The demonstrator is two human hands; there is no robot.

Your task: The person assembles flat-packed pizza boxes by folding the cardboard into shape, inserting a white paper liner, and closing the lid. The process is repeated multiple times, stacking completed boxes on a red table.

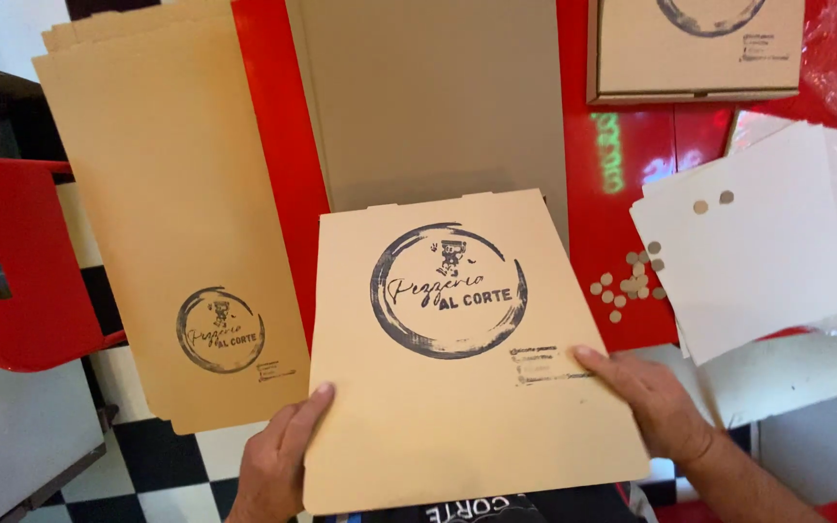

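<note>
Cardboard fills most of the view: a flat, unfolded tan pizza-box blank (457,358) with a dark round printed emblem is held up in front of the person, above the near edge of the red table (632,194). The left hand (278,460) grips the blank's lower left edge, its thumb lying flat on the printed face and the other fingers hidden behind the sheet. The right hand (651,402) holds the lower right edge, thumb and fingers laid close together along the face and pointing toward the emblem. To the left, a stack of similar tan blanks (167,194) lies partly over the table's edge, each bearing the same kind of emblem. Behind the held blank a plain grey-brown cardboard sheet (428,97) lies on the table. At the far right sits a folded pizza box (695,53), and below it a pile of white paper sheets (758,242) with small round discs (627,281) scattered on and just beside them. A red chair (16,261) stands at the left over a black-and-white checkered floor (138,475).
</note>
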